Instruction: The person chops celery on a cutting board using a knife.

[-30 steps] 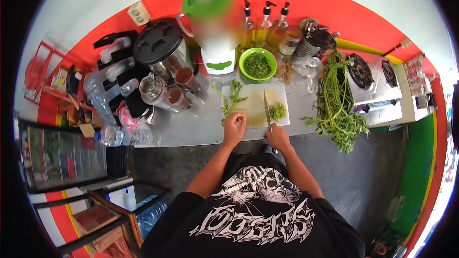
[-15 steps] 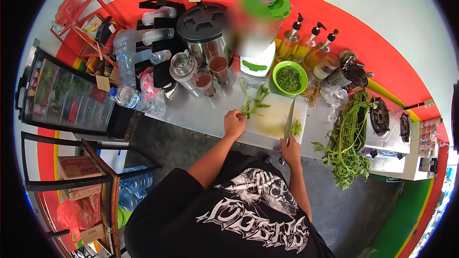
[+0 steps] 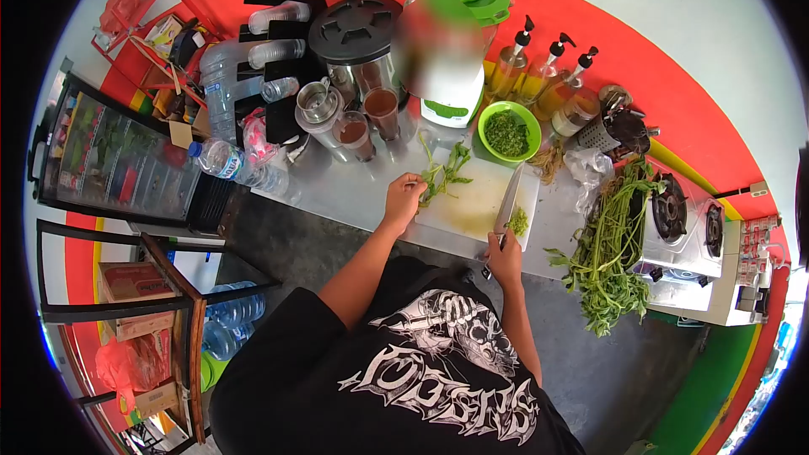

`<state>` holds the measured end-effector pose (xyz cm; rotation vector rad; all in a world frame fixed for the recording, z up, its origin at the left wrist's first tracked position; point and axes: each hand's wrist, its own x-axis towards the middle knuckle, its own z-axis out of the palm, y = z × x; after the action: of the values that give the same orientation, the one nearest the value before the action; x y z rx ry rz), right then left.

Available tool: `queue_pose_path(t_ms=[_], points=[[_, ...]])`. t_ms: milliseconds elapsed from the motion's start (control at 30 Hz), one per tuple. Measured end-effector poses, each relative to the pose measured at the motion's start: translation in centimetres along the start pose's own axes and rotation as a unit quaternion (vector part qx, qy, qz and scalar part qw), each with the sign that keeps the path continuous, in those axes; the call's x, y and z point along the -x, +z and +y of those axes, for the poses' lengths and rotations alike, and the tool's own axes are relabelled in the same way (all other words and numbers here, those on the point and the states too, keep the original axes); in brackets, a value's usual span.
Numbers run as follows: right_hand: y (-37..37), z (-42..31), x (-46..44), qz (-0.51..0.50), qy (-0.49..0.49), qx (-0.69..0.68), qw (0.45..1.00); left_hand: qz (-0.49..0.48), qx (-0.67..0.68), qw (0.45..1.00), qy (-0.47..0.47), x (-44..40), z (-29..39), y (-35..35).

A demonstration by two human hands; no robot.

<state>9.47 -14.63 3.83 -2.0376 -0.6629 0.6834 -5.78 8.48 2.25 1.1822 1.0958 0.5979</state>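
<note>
My right hand [image 3: 506, 259] is wrapped round the handle of a kitchen knife [image 3: 509, 199], its blade pointing away from me over the white cutting board [image 3: 463, 212]. Beside the blade, on the board's right side, lies a small heap of chopped greens [image 3: 518, 221]. At the board's left edge my left hand [image 3: 406, 195] has its fingers curled on the ends of some leafy green stalks [image 3: 444, 175]; the exact grip is partly hidden. Just behind the board stands a lime-green bowl [image 3: 536, 140] holding finely chopped greens [image 3: 506, 133].
A large bunch of leafy stalks [image 3: 608, 244] lies on the right beside a gas stove [image 3: 687, 232]. Pump bottles [image 3: 540, 76], a green-lidded dispenser [image 3: 455, 105] and two brown cups [image 3: 382, 114] line the back. A water bottle [image 3: 221, 160] stands left.
The view has shifted slightly, so most things sit a little differently in it. Both hands stay by the board, the knife still in the right one and the stalks at the left.
</note>
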Motion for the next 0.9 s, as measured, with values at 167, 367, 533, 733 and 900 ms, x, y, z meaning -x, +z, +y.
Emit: queue_pose_path(t_ms=[167,367,533,733,900], points=[[0.3,0.8,0.5,-0.008,0.024,-0.051,0.998,-0.136,0.114,0.984,0.018,-0.3,1.7,0.9],[1.4,0.7,-0.2,0.056,-0.019,-0.214,0.975,-0.254,0.155,0.955,-0.011,2.1,2.4,4.3],[-0.1,-4.3,1.0,0.022,0.068,-0.360,0.930,-0.363,0.085,0.928,-0.003,5.3,4.0,7.0],[-0.8,-6.4,2.0,0.047,0.066,-0.480,0.874,-0.407,0.061,0.911,0.019,6.5,5.8,8.1],[-2.1,-6.1,1.7,0.040,0.047,-0.470,0.881,-0.375,0.057,0.925,0.038,6.3,5.4,8.5]])
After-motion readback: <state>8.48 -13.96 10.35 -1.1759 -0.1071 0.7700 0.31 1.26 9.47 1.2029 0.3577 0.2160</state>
